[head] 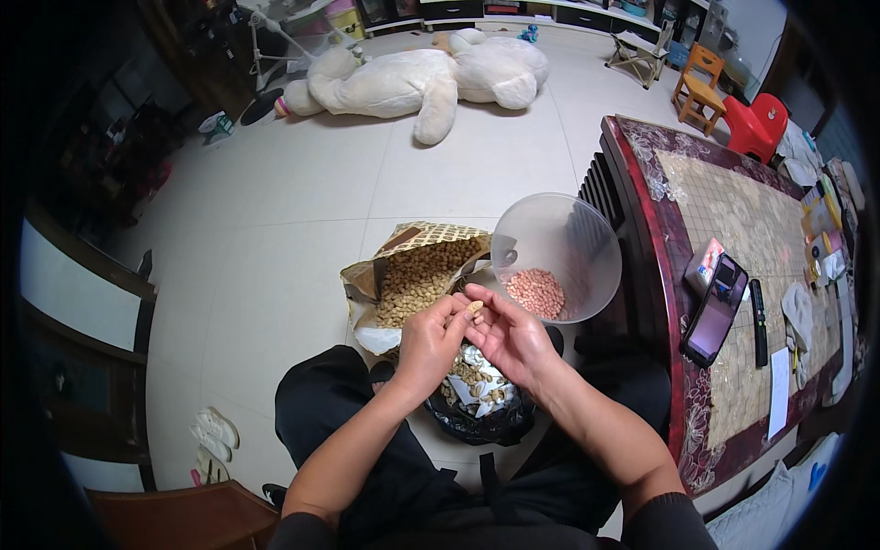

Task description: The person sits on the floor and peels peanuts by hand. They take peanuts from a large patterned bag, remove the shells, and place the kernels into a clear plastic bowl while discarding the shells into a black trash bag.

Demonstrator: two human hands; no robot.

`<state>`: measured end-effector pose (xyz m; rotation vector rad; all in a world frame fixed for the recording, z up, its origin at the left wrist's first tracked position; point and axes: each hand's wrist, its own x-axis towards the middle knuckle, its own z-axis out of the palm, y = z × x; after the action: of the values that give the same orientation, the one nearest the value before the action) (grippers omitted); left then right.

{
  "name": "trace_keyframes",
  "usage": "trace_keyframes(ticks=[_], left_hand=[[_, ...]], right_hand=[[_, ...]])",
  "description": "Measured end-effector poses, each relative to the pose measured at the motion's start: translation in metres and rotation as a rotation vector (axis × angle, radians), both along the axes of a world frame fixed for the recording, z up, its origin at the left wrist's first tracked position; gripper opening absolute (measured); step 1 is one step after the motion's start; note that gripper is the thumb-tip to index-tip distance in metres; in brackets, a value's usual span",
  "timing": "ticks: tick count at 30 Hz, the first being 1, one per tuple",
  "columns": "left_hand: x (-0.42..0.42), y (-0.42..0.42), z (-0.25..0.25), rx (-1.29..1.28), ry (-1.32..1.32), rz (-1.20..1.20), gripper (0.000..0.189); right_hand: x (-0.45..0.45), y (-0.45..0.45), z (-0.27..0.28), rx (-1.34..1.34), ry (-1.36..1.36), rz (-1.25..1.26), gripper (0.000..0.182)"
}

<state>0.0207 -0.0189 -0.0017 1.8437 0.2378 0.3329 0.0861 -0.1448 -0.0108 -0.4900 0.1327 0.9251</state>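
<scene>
My left hand (430, 340) pinches a peanut shell (474, 307) between thumb and fingers. Close against it, my right hand (512, 340) is cupped palm up, with small pale peanut pieces (479, 319) by its fingers; how many lie there is partly hidden. Just beyond my hands stands an open patterned bag (419, 237) full of unshelled peanuts (419, 282). To its right, a translucent plastic bucket (584, 240) holds pink shelled peanut kernels (536, 293) at its bottom. Below my hands, between my legs, a bin lined with a black plastic bag (481, 430) contains empty shells (471, 375) and white crumpled tissue (474, 356).
A dark wooden table (639, 289) at my right carries a smartphone (716, 309), a tissue pack (705, 261) and a remote control (758, 323). Across the tiled floor (302, 179) lies a large plush bear (405, 82). Small chairs (700, 86) stand far right; shoes (214, 433) lie at left.
</scene>
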Motion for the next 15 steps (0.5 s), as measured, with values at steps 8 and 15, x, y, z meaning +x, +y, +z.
trace_keyframes(ticks=[8,15], left_hand=[[0.000,0.007,-0.001,-0.014,0.017,0.083,0.015],[-0.010,0.008,0.002,0.588,0.446,-0.283,0.032]], right_hand=[[0.007,-0.002,-0.003,-0.012,-0.028,-0.059,0.043],[0.089,-0.038,0.003,-0.837,-1.068,-0.706,0.044]])
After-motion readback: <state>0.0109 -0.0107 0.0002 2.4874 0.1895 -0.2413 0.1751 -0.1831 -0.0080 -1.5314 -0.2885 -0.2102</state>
